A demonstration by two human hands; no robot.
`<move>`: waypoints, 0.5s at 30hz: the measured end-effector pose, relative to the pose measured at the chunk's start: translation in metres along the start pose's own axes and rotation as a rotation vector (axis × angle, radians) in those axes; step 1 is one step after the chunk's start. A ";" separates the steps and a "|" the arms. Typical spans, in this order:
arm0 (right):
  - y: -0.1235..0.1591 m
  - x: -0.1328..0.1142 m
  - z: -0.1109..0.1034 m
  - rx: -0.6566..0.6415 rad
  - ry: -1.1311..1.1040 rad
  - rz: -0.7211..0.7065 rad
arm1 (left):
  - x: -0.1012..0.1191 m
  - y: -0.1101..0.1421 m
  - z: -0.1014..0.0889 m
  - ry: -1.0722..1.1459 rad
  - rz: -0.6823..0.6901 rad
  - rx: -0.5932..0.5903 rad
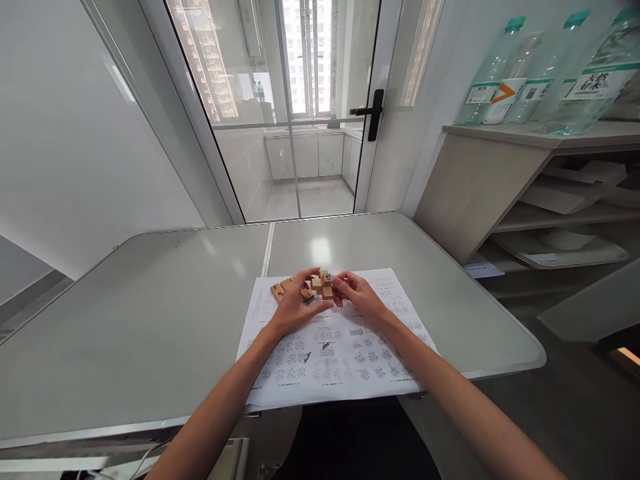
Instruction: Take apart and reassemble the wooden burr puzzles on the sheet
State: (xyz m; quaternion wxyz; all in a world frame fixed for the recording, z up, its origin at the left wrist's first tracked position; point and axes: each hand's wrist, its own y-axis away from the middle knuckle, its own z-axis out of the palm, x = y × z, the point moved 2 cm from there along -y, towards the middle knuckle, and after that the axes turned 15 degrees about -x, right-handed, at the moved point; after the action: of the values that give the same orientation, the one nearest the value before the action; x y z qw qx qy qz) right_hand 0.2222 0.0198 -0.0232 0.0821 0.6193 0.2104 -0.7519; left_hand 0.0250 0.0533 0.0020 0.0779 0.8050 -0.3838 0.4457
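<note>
A partly joined wooden burr puzzle (pixel 327 292) of light blocks sits between my two hands, just above the printed sheet. On its top block is a dark round mark. My left hand (pixel 293 308) curves around its left side, thumb below and index finger above. From the right, my right hand (pixel 359 295) pinches the puzzle's edge with thumb and fingers; the exact contact is partly hidden. Loose notched wooden pieces (pixel 278 291) lie on the sheet, partly behind my left hand. Underneath, the large white instruction sheet (pixel 345 390) carries rows of small puzzle drawings.
The grey table (pixel 150 320) extends left and right of the sheet. A glass door (pixel 320 153) with a black handle (pixel 375 115) stands behind it. At right, a wooden shelf unit (pixel 480 180) bears several clear plastic bottles (pixel 537 93) and holds papers.
</note>
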 end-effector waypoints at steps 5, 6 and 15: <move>-0.001 0.002 0.000 0.004 0.064 0.030 | 0.004 0.001 0.002 0.041 0.025 -0.043; -0.001 0.002 -0.001 0.038 0.098 0.013 | 0.004 0.001 0.002 0.043 0.036 -0.037; 0.004 -0.003 -0.004 0.153 0.324 -0.003 | -0.003 0.003 0.006 -0.122 -0.017 -0.019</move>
State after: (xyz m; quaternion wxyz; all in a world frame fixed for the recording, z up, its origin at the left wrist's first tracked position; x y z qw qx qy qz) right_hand 0.2279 0.0177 -0.0221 -0.0016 0.7364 0.1640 -0.6564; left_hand 0.0264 0.0499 -0.0043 0.0659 0.8332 -0.3850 0.3914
